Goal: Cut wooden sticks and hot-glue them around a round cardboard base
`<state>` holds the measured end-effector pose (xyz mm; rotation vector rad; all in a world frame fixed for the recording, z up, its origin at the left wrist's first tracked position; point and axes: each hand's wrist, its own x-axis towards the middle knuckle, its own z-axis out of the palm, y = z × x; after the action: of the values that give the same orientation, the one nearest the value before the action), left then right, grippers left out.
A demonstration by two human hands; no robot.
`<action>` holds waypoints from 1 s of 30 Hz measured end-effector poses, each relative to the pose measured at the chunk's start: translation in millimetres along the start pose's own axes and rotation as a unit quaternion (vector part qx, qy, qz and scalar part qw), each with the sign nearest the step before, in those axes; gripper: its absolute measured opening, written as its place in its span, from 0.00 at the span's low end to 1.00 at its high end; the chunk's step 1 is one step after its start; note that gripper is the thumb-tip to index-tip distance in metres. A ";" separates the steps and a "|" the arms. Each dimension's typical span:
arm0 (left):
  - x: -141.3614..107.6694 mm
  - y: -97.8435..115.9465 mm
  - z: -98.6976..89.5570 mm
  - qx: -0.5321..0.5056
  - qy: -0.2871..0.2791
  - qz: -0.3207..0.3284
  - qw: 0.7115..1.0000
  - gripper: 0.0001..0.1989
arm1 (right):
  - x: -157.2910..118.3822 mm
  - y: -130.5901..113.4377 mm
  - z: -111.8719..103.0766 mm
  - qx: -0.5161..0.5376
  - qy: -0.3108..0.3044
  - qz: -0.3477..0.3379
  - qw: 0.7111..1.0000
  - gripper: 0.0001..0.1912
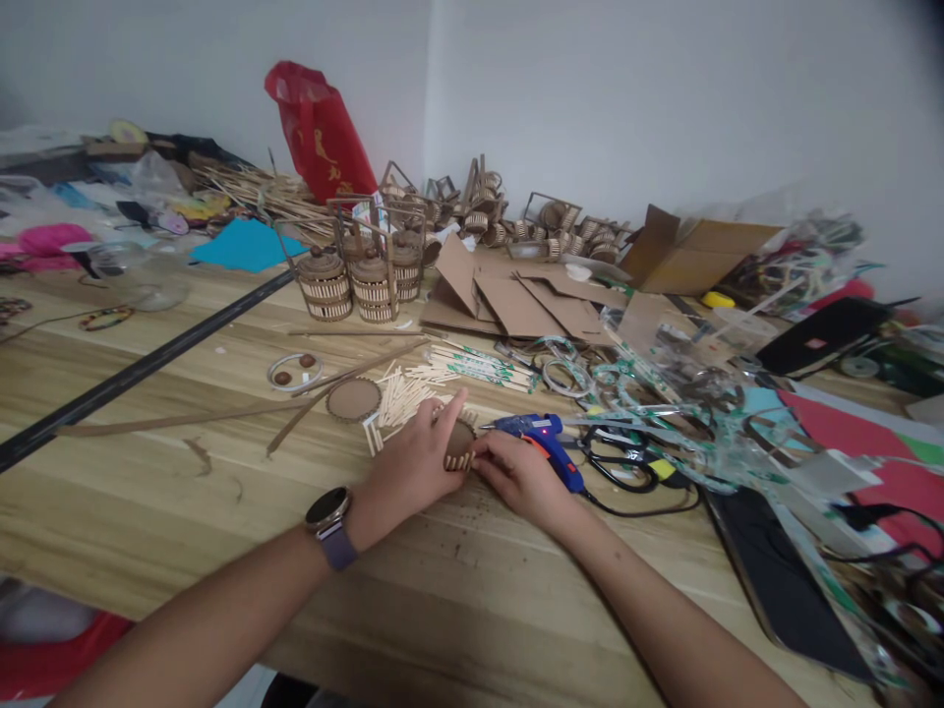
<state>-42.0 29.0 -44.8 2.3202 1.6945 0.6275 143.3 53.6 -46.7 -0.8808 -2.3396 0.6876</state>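
Note:
A round brown cardboard piece [460, 442] with short pale sticks standing along its edge lies on the wooden table. My left hand [417, 457], with a watch on the wrist, holds it from the left, index finger raised. At its right edge the fingers of my right hand [520, 477] are pinched together by the sticks; anything between them is too small to make out. Just behind my right hand rests a blue glue gun [550, 447]. Loose pale sticks [405, 393] lie behind my left hand, near a second cardboard disc [353, 400].
Small lidded stick baskets [324, 285] stand at the back, beside cardboard sheets [523, 300]. A ring [295, 384] surrounds two brown balls. A black strip [147, 369] crosses the left side. Tangled plastic strips and a dark phone [786, 580] lie at right.

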 end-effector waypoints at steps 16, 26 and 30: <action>2.1 -7.2 -2.7 -0.041 -0.007 0.022 0.999 0.47 | -0.6 -4.2 -1.0 -0.031 -0.003 0.000 1.000 0.08; 2.2 -6.1 -9.4 -0.064 0.014 -0.022 0.998 0.53 | -20.3 -7.0 -41.7 -0.190 0.097 0.134 0.968 0.09; -0.5 0.3 -6.3 -0.050 0.021 -0.030 0.998 0.52 | -40.2 7.8 -45.1 -0.292 0.096 0.256 0.917 0.16</action>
<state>-44.6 27.9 -39.1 2.1952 1.7028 0.7372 201.1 42.4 -31.1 -1.7764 -2.1616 0.0511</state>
